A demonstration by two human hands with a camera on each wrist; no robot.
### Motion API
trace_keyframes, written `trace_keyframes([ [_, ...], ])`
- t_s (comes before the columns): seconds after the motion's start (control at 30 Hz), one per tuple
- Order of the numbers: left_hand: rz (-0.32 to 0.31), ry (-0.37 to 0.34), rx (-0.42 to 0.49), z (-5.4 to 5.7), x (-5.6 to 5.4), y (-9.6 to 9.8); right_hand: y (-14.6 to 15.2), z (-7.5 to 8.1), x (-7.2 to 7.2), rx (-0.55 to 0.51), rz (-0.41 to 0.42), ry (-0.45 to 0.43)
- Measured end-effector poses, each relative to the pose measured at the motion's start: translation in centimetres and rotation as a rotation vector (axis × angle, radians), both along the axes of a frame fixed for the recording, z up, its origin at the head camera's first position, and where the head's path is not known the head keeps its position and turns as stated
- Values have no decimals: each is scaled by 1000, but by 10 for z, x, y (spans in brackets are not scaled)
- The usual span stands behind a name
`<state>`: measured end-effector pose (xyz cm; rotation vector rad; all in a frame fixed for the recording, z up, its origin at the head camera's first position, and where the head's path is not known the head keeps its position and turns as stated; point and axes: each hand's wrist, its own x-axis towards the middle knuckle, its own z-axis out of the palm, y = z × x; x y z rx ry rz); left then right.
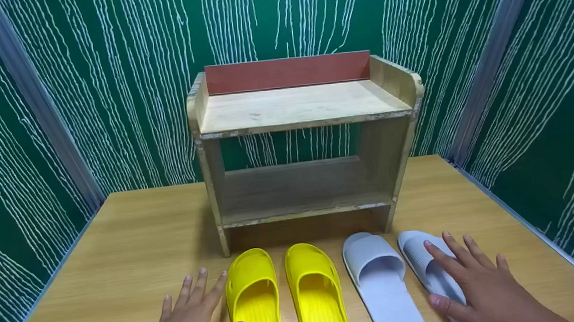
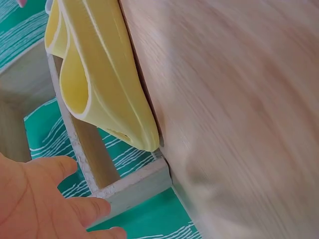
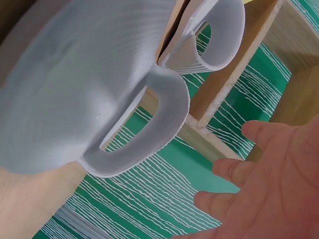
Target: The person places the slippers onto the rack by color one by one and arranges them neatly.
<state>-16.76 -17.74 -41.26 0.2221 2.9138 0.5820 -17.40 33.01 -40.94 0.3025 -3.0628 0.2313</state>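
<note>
1 pr yellow slippers + 1 pr lt-grey slippers, soles down, side by side, toes twd shelf

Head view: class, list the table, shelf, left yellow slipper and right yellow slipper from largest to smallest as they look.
1. Table: spans widest.
2. Shelf.
3. Left yellow slipper and right yellow slipper: look alike, both cut off below, so unranked.
</note>
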Motion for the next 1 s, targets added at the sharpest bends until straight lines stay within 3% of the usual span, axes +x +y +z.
trace_keyframes([
  [0.2, 17, -30, 0, 4, -3, 4, -1, 2, 2, -8, -8, -21],
  [0.63, 24, 21, 16, 14, -8, 10, -7, 6, 6, -29, -16, -38],
  [0.77, 25, 64, 56, 17, -8, 8, -11, 7, 6, -15, -19, -46],
  [1.0, -3, 200, 161, 26, -11, 1, -24, 11, 4, -4, -4, -39],
])
